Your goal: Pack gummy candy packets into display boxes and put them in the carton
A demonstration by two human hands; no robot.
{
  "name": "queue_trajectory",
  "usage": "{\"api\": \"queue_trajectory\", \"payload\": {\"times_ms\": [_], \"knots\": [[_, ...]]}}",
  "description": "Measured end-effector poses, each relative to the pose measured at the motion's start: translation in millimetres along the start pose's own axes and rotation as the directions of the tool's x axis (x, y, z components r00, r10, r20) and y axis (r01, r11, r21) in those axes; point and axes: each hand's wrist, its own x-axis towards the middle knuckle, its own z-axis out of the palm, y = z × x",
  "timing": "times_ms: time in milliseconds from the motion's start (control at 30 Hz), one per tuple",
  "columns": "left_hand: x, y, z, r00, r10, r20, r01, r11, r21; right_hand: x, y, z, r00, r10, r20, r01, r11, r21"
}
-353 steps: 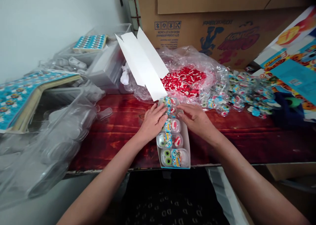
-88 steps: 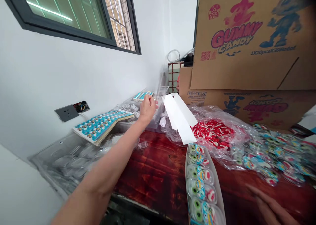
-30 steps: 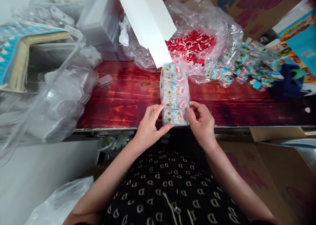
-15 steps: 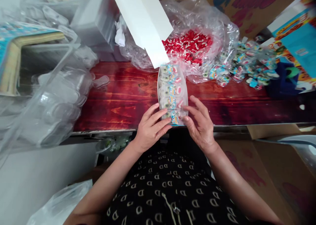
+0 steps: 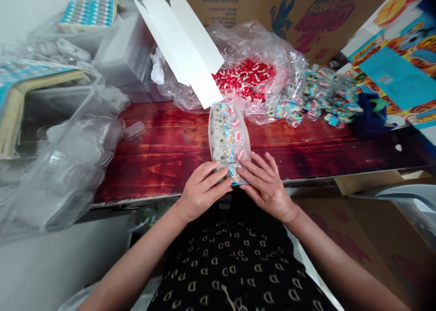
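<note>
Narrow white cardboard box [image 5: 229, 140], long and shallow, lies lengthwise on a glossy red-stained wooden table [image 5: 163, 152], its near end at the table's front edge. Inside it, a single row of clear domed plastic candy packs [image 5: 225, 138] with blue, green and red cartoon prints. The box's long white flaps [image 5: 184, 47] stand open at the far end, stiff and creased. Left hand [image 5: 200, 190]: fingers stretched flat and loosely spread, tips pressing down on the nearest pack at the box's near end; nothing gripped. Right hand [image 5: 265, 186]: likewise flat and spread, fingertips on the same end from the other side, almost meeting the left. Behind the box, a crinkled clear plastic bag [image 5: 252, 70] of small red and white candies; just right of it, a loose heap of filled packs [image 5: 320, 102]. Far left, stacked transparent moulded trays [image 5: 68, 165], shiny and wrinkled.
</note>
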Motion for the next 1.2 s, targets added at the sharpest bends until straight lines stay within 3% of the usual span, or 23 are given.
{"api": "queue_trajectory", "payload": {"times_ms": [500, 633, 733, 800, 833, 900, 967, 1033, 1100, 1200], "knots": [[9.0, -1.2, 2.0, 0.999, 0.009, 0.054, -0.009, 1.0, 0.001, 0.2, -2.8, 9.6, 0.998, 0.047, -0.034, -0.043, 0.995, 0.086], [14.0, -2.8, 2.8, 1.0, 0.002, 0.011, -0.002, 1.0, 0.002, 7.2, -6.2, -7.8, 0.997, 0.073, -0.032, -0.066, 0.982, 0.178], [16.6, -7.2, 5.3, 1.0, 0.016, 0.005, -0.016, 1.0, 0.003, 9.7, 10.3, -40.2, 0.973, 0.206, -0.101, -0.175, 0.951, 0.256], [17.3, -9.7, 6.7, 0.999, 0.039, 0.003, -0.039, 0.999, 0.003, 4.8, 37.4, -71.7, 0.915, 0.355, -0.193, -0.305, 0.92, 0.246], [17.3, -10.7, 7.2, 0.999, 0.048, -0.002, -0.048, 0.999, 0.004, 0.1, 56.1, -89.8, 0.863, 0.437, -0.254, -0.39, 0.896, 0.214], [16.7, -12.1, 8.2, 0.998, 0.065, -0.01, -0.065, 0.998, 0.014, -12.1, 101.8, -127.8, 0.693, 0.618, -0.372, -0.606, 0.778, 0.166], [15.6, -13.6, 9.1, 0.997, 0.073, -0.011, -0.072, 0.997, 0.028, -24.9, 152.4, -164.3, 0.474, 0.745, -0.469, -0.793, 0.593, 0.139], [14.1, -16.3, 9.9, 0.996, 0.088, 0.002, -0.088, 0.996, 0.032, -34.3, 199.4, -194.0, 0.328, 0.814, -0.479, -0.921, 0.389, 0.029], [12.0, -20.3, 10.2, 0.994, 0.11, 0.014, -0.111, 0.993, 0.031, -38.4, 236.7, -213.2, 0.268, 0.861, -0.431, -0.963, 0.234, -0.132], [8.0, -27.9, 10.1, 0.985, 0.168, 0.049, -0.17, 0.985, 0.034, -35.5, 272.6, -223.6, 0.245, 0.902, -0.355, -0.962, 0.182, -0.203]]}}
